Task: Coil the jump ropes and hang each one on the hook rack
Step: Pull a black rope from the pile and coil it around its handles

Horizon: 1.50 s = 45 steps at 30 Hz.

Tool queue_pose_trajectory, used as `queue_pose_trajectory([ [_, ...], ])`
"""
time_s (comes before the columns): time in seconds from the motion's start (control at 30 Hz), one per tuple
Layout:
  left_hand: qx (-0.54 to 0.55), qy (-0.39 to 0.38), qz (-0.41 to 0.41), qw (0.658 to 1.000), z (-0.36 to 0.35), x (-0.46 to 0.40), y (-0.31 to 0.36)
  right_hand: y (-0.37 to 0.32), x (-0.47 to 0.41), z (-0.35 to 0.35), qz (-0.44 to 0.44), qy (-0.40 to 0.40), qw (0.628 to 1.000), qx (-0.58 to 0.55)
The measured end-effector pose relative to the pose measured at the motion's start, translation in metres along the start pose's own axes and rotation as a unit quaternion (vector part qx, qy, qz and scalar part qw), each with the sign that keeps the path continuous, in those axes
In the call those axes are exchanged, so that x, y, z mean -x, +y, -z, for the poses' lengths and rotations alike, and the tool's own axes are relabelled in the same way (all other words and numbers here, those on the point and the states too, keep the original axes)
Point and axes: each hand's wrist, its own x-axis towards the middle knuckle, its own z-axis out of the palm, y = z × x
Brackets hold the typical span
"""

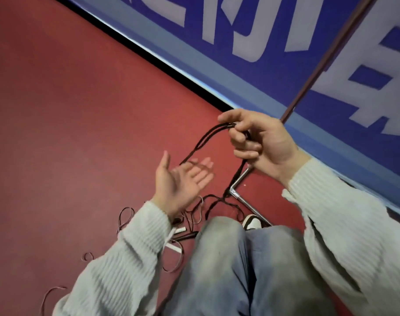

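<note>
The right hand (260, 140), right of centre in the frame, has its fingers curled tight around several strands of a black jump rope (200, 142), with the thumb laid over the top of the bundle. From that fist two loops of the rope arc down and to the left, ending at the fingertips of the left hand (178, 181); another length drops from the bottom of the fist toward the floor. The left hand sits just left of centre, palm up, fingers straight and spread, gripping nothing; it is blurred, so whether the rope's loop actually touches its fingertips cannot be told. Both forearms wear pale ribbed sleeves (117, 258). Below the hands, at lower centre, the person's knees in faded blue jeans (231, 258) fill the frame, with a white shoe (253, 222) showing just above them. On the red floor (69, 110) around the left sleeve lies a tangle of more ropes (126, 216), thin dark and reddish loops. A bent metal bar (237, 185) rests on the floor beneath the right hand. A blue banner with large white characters (251, 30) runs across the upper right.
</note>
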Motion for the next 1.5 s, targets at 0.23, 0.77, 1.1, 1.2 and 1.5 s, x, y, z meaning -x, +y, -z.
queue_pose_trajectory([
  [0.23,-0.244,0.002,-0.107,0.964,-0.098,0.004,0.092,0.028,0.026,0.016,-0.077,0.045,0.99,0.105],
  [0.77,-0.374,0.083,-0.488,0.785,-0.105,0.071,0.106,-0.008,-0.046,-0.072,0.115,0.204,0.893,0.385],
  [1.1,-0.532,0.143,-0.275,0.788,-0.041,0.034,0.059,-0.052,-0.052,-0.069,0.205,0.249,0.869,0.374],
  [1.2,-0.526,0.139,-0.274,0.793,-0.036,0.03,0.056,-0.063,-0.041,-0.063,0.234,0.299,0.843,0.381],
  [1.5,-0.567,0.119,-0.259,0.773,-0.032,0.022,0.045,-0.086,-0.024,-0.068,0.307,0.302,0.808,0.401],
])
